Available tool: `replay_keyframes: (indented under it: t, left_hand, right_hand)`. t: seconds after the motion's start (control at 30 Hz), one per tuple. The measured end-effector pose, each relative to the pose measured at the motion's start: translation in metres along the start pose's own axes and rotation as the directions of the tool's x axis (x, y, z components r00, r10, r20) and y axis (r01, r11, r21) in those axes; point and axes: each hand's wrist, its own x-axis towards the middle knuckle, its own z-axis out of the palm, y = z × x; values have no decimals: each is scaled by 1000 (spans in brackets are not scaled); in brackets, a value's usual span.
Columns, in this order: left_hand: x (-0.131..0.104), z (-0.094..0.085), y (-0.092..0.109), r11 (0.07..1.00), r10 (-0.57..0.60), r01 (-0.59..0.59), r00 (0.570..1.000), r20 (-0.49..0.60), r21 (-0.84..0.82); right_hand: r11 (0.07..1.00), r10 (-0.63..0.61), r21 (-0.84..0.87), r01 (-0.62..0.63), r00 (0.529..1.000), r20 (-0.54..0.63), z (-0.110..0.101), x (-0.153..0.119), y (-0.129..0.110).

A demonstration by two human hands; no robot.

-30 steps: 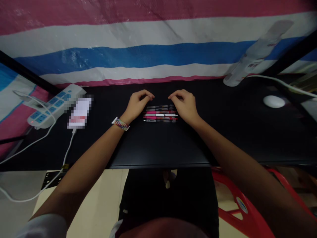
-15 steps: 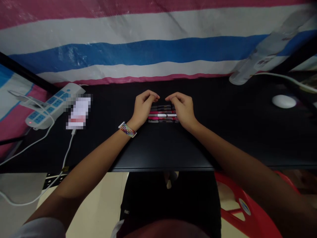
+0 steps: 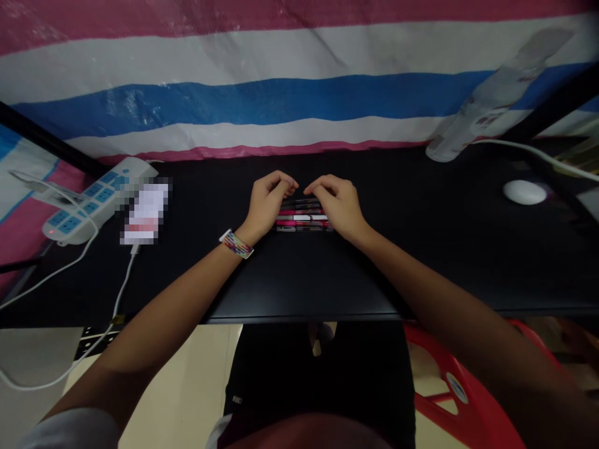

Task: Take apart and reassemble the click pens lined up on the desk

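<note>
Several pens (image 3: 302,217) lie side by side on the black table (image 3: 299,280), pointing left to right. One has a white barrel, others are pink or dark and see-through. My left hand (image 3: 269,202), with a colourful woven band at its wrist, curls round their left ends, thumb against the index finger. Around the right ends my right hand (image 3: 344,206) is curled in the same way. The two sets of fingertips nearly meet above the row, with a small gap between. Both hands hide the pen ends.
To the left are a white power strip (image 3: 100,199) and a phone (image 3: 146,212) on a white cable. A clear bottle (image 3: 482,112) and a white mouse (image 3: 525,192) stand at the right. Behind hangs a striped sheet (image 3: 281,96). Below is a red stool (image 3: 463,386).
My right hand has come slightly closer to my left, narrowing the gap between the fingertips. The whole view has shifted a little. The pens stay between my hands.
</note>
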Motion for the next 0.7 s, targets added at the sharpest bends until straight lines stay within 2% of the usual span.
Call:
replay_keyframes:
  t: [0.1,0.2,0.27,0.33,0.4,0.5,0.7]
  left_hand:
    - [1,-1,-1,1000,10,-10,1000,8,29]
    - [3,-4,-2,999,23,-24,1000,3,47]
    - [4,-5,-2,998,17,-17,1000,-12,52]
    - [5,-6,-3,999,6,-5,1000,-24,52]
    - [6,-7,-3,998,5,-4,1000,-25,57]
    - [5,-8,-3,997,17,-16,1000,-9,72]
    - [6,-7,-6,998,18,-17,1000,-13,55]
  right_hand:
    - [971,-194,-111,212,969,152,-8,-5,-10]
    - [900,-380,-86,428,865,328,-11,-11,-19]
    - [850,-461,-66,523,798,389,-10,-15,-21]
    - [810,-516,-49,584,750,415,-7,-19,-22]
    - [787,-553,-22,617,720,421,-6,-20,-22]
    - [777,-559,-19,629,704,439,-8,-20,-22]
    - [735,-471,-126,666,636,611,-15,-18,-22]
